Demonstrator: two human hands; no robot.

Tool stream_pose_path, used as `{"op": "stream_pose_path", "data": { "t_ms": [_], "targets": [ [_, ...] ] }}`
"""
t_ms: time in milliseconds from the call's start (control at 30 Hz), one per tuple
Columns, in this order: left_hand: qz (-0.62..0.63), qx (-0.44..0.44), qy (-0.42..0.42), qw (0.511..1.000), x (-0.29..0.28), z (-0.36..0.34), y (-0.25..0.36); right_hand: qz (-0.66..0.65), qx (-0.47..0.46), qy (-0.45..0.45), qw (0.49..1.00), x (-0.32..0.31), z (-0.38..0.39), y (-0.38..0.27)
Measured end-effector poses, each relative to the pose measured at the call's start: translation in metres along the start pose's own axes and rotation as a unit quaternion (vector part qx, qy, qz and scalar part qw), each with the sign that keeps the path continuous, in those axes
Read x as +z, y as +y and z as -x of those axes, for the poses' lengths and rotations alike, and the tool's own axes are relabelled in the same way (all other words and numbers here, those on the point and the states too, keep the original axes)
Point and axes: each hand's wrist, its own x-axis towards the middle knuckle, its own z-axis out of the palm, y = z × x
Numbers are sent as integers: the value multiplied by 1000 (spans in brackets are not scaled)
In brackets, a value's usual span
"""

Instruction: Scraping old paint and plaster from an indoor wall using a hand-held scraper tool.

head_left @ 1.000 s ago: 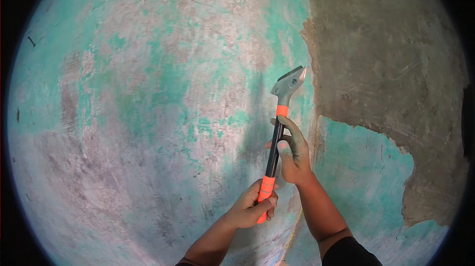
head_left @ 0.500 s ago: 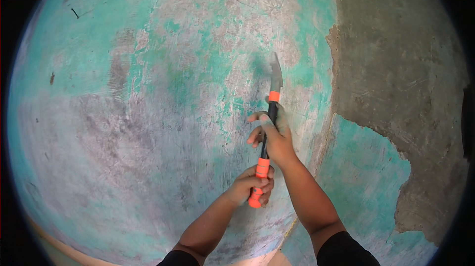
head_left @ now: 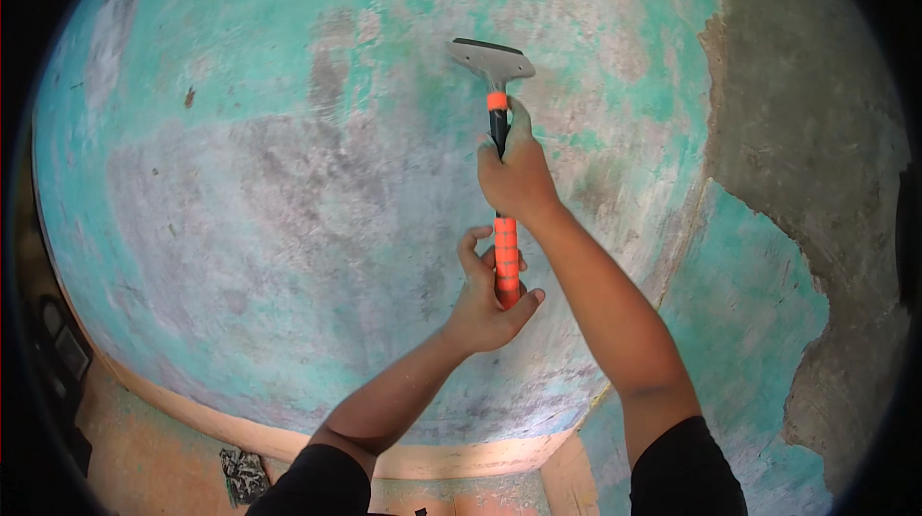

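Note:
I hold a long-handled scraper in front of a wall with worn turquoise paint (head_left: 403, 180). The scraper (head_left: 506, 252) has a wide grey head at its upper end, a black shaft with an orange collar, and an orange ribbed grip. My right hand (head_left: 519, 173) is closed round the black shaft below the collar. Lower down, my left hand (head_left: 485, 310) loosely cups the end of the orange grip. Its thumb sticks out to the right and its index finger is raised, while other fingers lie behind the grip. I cannot tell whether the head touches the wall.
Bare grey plaster (head_left: 816, 103) with a ragged edge covers the wall's right side. A pale skirting (head_left: 451, 458) runs along the wall's foot. A crumpled black-and-white piece (head_left: 244, 475) lies on the floor (head_left: 154, 430). Dark objects (head_left: 62, 343) stand at the far left.
The scraper has turned from edge-on to show its wide head, and has moved left across the wall. My right fingers have closed round the shaft; my left grip has loosened. The view has shifted.

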Motion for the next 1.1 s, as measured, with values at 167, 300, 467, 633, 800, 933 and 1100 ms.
{"op": "stream_pose_path", "data": {
  "t_ms": [167, 300, 467, 633, 800, 933, 1100],
  "targets": [
    [-79, 41, -81, 993, -66, -6, 42, 61, -22, -48, 997, 28, -33, -53],
    [-138, 107, -125, 977, -138, -22, 66, 82, -6, -73, 994, 54, -49, -116],
    [-235, 95, -153, 955, -218, -58, 89, 151, -8, -19, 988, 101, -82, -152],
    [-225, 80, -88, 967, -272, -98, 110, 148, -19, 4, 989, 150, -89, -197],
    [-219, 182, -98, 954, -300, -119, 113, 153, -12, 38, 987, 157, -110, -216],
    [-412, 268, -108, 864, -331, -132, 130, 70, 34, 67, 995, 145, -119, -209],
    [-566, 358, 76, 739, -392, -176, 106, 114, 63, 62, 990, 140, -103, -213]
  ]
}}
